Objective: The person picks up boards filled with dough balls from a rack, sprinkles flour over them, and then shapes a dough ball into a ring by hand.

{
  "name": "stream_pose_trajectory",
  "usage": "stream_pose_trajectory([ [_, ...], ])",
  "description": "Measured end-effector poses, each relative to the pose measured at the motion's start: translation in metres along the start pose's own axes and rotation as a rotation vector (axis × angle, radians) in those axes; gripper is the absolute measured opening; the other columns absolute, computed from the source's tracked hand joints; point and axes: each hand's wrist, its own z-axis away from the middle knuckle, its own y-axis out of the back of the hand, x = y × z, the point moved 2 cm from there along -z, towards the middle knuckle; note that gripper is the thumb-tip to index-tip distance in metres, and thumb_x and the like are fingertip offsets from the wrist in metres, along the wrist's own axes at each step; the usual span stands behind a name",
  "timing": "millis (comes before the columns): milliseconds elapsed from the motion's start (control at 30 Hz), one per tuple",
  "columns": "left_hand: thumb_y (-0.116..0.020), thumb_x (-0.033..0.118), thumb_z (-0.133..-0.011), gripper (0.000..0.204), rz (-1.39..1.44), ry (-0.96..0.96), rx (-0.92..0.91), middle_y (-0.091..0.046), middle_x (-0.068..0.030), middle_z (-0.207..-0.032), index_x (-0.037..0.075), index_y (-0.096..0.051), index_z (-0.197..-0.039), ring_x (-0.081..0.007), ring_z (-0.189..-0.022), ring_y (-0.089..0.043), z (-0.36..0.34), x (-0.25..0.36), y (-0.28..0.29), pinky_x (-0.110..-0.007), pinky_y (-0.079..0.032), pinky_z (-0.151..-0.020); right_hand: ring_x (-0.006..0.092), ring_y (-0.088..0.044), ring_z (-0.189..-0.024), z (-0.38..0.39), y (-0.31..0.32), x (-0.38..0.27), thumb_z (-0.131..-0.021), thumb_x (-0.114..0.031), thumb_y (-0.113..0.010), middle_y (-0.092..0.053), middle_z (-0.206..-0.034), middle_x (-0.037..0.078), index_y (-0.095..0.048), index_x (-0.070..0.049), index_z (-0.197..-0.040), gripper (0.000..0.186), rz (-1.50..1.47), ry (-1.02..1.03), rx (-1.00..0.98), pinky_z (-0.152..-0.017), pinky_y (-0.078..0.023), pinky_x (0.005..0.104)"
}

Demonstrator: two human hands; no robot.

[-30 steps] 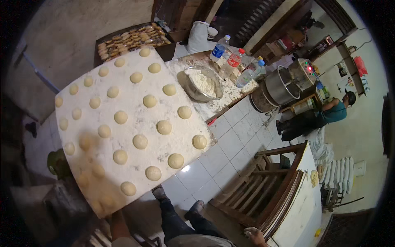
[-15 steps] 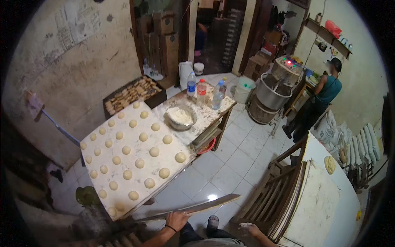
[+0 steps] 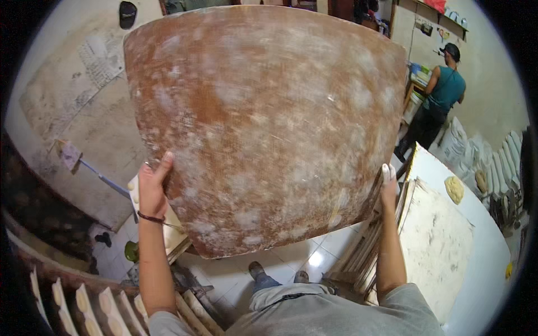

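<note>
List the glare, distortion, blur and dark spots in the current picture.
Head view: a bright glare patch on the floor tiles; head view: the brown board's long top edge bows and the picture's corners go black, as a fisheye does; head view: the board's face looks slightly soft, from motion or focus I can't tell; head view: the far left is dim.

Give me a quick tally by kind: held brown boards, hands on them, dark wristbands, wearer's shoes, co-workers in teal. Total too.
Brown board: 1
Hands, left hand and right hand: 2
Dark wristband: 1
Wearer's shoes: 2
Co-worker in teal: 1
Total: 7
</note>
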Motion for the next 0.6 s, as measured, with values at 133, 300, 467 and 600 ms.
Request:
stream_pose_trajectory([
  [133, -0.066, 0.034, -0.095, 0.053, -0.014, 0.174, 0.19, -0.053, -0.0114, -0.135, -0.004, -0.054, -0.129, -0.0201, -0.126, -0.047, 0.021, -0.055, 0.108, -0.035, -0.036, -0.107, 0.0118, -0.055, -0.093, -0.036, -0.003, -0.084, -0.098, -0.033, -0.061, -0.065, -0.099, 0.002, -0.064, 0.002, -0.108, 0.037, -0.605, -0.105, -0.069, -0.087, -0.042, 0.0286],
  [300, -0.066, 0.04, -0.094, 0.07, -0.263, 0.304, 0.62, -0.053, -0.0149, -0.139, -0.007, -0.045, -0.141, -0.0259, -0.125, -0.051, 0.117, -0.165, 0.167, -0.036, -0.041, -0.103, 0.0132, -0.059, -0.086, -0.013, -0.076, -0.143, -0.094, -0.023, -0.065, -0.067, -0.095, 0.004, -0.067, 0.004, -0.105, 0.029, -0.659, -0.135, -0.255, -0.078, -0.047, 0.0287],
  [467, -0.067, 0.039, -0.092, 0.066, -0.289, 0.347, 0.843, -0.059, -0.0164, -0.132, -0.007, -0.049, -0.137, -0.025, -0.117, -0.057, 0.178, -0.159, 0.34, -0.036, -0.047, -0.096, 0.0302, -0.06, -0.104, 0.067, -0.18, -0.273, -0.091, -0.026, -0.061, -0.065, -0.109, 0.021, -0.06, 0.006, -0.114, 0.04, -0.809, -0.189, -0.613, -0.089, -0.046, 0.0394],
  [600, -0.066, 0.037, -0.093, 0.056, -0.416, 0.425, 0.985, -0.065, -0.0106, -0.122, 0.0, -0.056, -0.134, -0.0217, -0.096, -0.063, 0.186, -0.133, 0.445, -0.035, -0.05, -0.081, 0.036, -0.063, -0.104, 0.083, -0.239, -0.379, -0.087, -0.028, -0.062, -0.065, -0.107, 0.025, -0.057, 0.006, -0.119, 0.047, -0.684, -0.079, -0.758, -0.089, -0.047, 0.0422],
])
